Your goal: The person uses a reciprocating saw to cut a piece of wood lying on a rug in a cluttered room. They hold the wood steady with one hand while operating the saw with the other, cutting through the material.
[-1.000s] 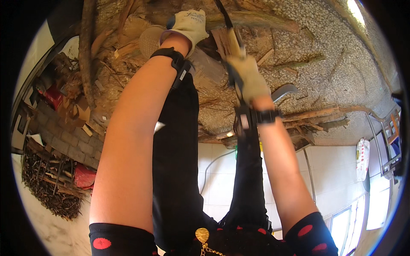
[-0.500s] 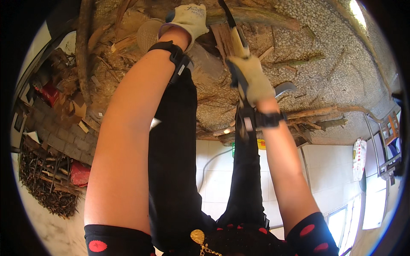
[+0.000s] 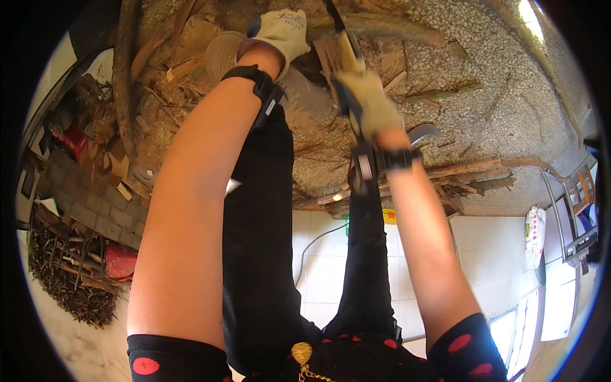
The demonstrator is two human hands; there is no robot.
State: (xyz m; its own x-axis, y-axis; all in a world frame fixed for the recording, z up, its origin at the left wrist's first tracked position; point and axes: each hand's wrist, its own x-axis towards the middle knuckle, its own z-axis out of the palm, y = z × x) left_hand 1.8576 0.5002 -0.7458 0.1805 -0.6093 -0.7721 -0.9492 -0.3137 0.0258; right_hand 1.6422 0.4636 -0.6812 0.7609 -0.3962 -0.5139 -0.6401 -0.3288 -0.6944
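My left hand [image 3: 286, 33], in a pale glove, is at the top with its fingers curled under. What it holds, if anything, is hidden. Close to its right side is a split piece of wood [image 3: 327, 56]. My right hand [image 3: 369, 102], gloved too, is closed round a long tool with a dark blade [image 3: 350, 52]. The tool points away from me, its tip cut off by the upper edge of the view. Just beyond my right wrist, a curved metal blade [image 3: 425, 132] shows near the ground; what it belongs to is hidden.
Branches [image 3: 388, 27] and wood scraps cover the pebbled ground. Longer sticks [image 3: 471, 170] run along a ledge on the right. At the left lie a heap of twigs [image 3: 63, 274] and a red bag [image 3: 119, 260]. A white sack [image 3: 535, 237] stands beside a metal frame [image 3: 560, 229].
My right hand and the tool have shifted slightly up and to the left. My left hand has barely moved, and its hold looks the same.
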